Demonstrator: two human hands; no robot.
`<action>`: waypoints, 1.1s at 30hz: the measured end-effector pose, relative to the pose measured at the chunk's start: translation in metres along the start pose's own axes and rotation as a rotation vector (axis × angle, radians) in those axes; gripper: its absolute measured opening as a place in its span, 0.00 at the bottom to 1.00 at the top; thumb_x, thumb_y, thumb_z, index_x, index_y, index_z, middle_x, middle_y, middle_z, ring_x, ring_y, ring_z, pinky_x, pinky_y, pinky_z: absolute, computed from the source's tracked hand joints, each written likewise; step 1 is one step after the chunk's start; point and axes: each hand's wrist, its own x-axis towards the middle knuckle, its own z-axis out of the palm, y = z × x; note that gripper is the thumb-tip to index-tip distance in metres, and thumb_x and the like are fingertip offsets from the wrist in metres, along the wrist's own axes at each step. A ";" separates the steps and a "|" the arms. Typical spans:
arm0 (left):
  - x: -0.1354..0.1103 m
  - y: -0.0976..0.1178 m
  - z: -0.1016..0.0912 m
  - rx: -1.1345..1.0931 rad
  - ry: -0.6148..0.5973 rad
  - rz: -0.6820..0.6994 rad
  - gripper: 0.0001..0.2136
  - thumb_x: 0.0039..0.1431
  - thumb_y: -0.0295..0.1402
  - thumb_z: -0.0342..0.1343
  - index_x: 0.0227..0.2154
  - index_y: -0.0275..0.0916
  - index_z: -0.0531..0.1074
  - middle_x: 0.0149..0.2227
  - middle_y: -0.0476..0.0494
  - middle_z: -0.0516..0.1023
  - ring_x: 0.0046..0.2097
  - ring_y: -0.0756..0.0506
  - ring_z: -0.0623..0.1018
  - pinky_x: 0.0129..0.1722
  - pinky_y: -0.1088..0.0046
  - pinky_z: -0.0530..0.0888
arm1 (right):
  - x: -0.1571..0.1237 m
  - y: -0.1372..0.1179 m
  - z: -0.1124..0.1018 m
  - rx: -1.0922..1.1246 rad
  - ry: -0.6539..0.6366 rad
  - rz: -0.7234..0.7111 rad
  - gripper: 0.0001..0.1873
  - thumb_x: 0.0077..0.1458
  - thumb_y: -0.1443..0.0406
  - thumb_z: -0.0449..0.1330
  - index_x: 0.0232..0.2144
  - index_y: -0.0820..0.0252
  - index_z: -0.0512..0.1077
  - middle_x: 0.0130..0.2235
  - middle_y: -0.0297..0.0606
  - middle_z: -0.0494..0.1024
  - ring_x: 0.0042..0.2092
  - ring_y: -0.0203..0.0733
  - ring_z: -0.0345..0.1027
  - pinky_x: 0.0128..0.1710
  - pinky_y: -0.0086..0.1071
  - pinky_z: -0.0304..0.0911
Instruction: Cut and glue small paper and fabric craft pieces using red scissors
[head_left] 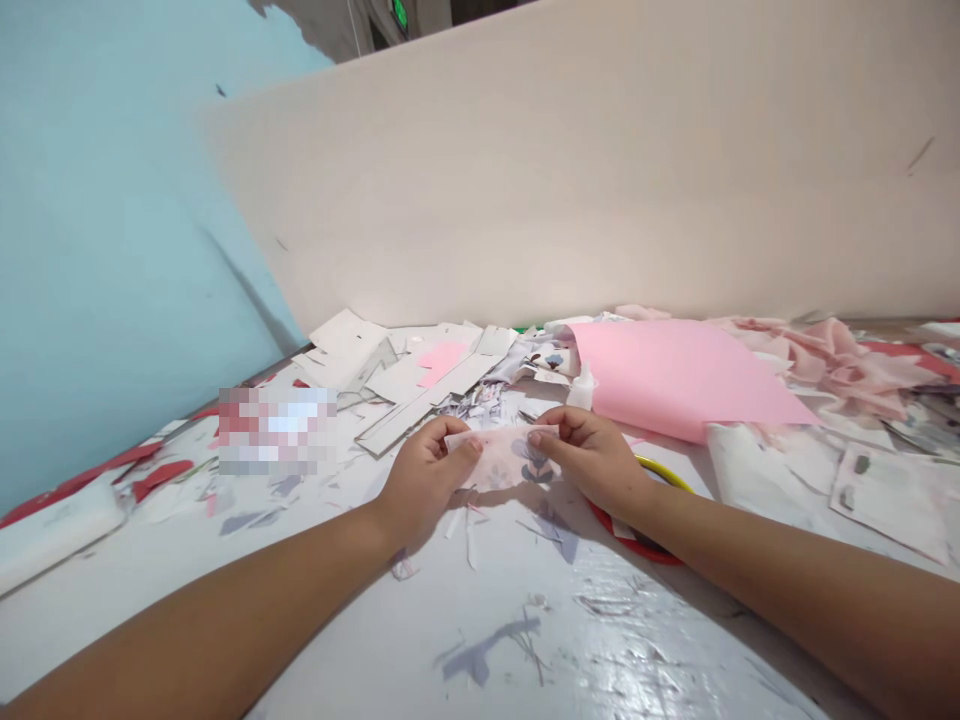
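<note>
Between my two hands a small, pale pink piece of fabric [501, 462] with a grey-blue flower print is stretched above the table. My left hand [429, 472] pinches its left end between thumb and fingers. At the right end, my right hand [592, 450] pinches it near the printed flower. Partly hidden under my right forearm lies a ring [666, 472], yellow on one side and red on the other. A white bottle tip [581, 388] stands just behind my right hand. Thin scraps [471, 535] lie on the tabletop below the fabric.
A curled pink sheet [675, 375] lies at the back right, beside crumpled pink cloth [840, 360]. White cardboard pieces [420, 395] are piled at the back left. Red scraps [161, 480] lie at the left. A pale upright panel [600, 180] closes off the table's far side.
</note>
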 end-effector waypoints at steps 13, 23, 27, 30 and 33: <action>0.004 -0.003 -0.002 0.130 -0.020 0.033 0.07 0.48 0.35 0.55 0.24 0.39 0.64 0.19 0.55 0.64 0.20 0.54 0.65 0.19 0.80 0.64 | -0.001 -0.009 0.002 0.077 0.009 0.115 0.11 0.41 0.60 0.62 0.22 0.59 0.65 0.18 0.27 0.67 0.20 0.30 0.59 0.18 0.24 0.56; 0.005 -0.011 -0.004 0.070 -0.135 -0.010 0.10 0.47 0.33 0.58 0.32 0.40 0.66 0.22 0.55 0.65 0.22 0.54 0.68 0.20 0.77 0.68 | 0.001 -0.006 0.001 0.008 -0.085 0.054 0.09 0.44 0.62 0.60 0.24 0.60 0.66 0.20 0.28 0.67 0.22 0.31 0.60 0.21 0.25 0.57; 0.005 -0.007 -0.006 0.128 -0.155 -0.009 0.16 0.46 0.32 0.59 0.40 0.41 0.65 0.21 0.54 0.68 0.22 0.52 0.68 0.18 0.75 0.69 | 0.000 -0.006 0.000 -0.018 -0.103 0.039 0.09 0.45 0.61 0.60 0.25 0.61 0.66 0.21 0.29 0.67 0.23 0.31 0.60 0.23 0.26 0.57; 0.003 -0.006 -0.005 0.142 -0.171 -0.012 0.19 0.47 0.33 0.58 0.43 0.41 0.64 0.21 0.53 0.69 0.21 0.52 0.67 0.17 0.76 0.69 | 0.000 -0.006 0.001 -0.034 -0.128 0.042 0.10 0.46 0.61 0.61 0.24 0.61 0.67 0.21 0.29 0.67 0.23 0.31 0.59 0.23 0.26 0.56; 0.001 -0.003 -0.003 0.125 -0.123 0.006 0.18 0.47 0.33 0.58 0.43 0.39 0.65 0.22 0.52 0.69 0.21 0.52 0.68 0.18 0.75 0.70 | -0.001 -0.008 0.002 0.067 -0.087 0.058 0.10 0.45 0.61 0.62 0.26 0.61 0.67 0.22 0.29 0.67 0.25 0.31 0.60 0.24 0.26 0.57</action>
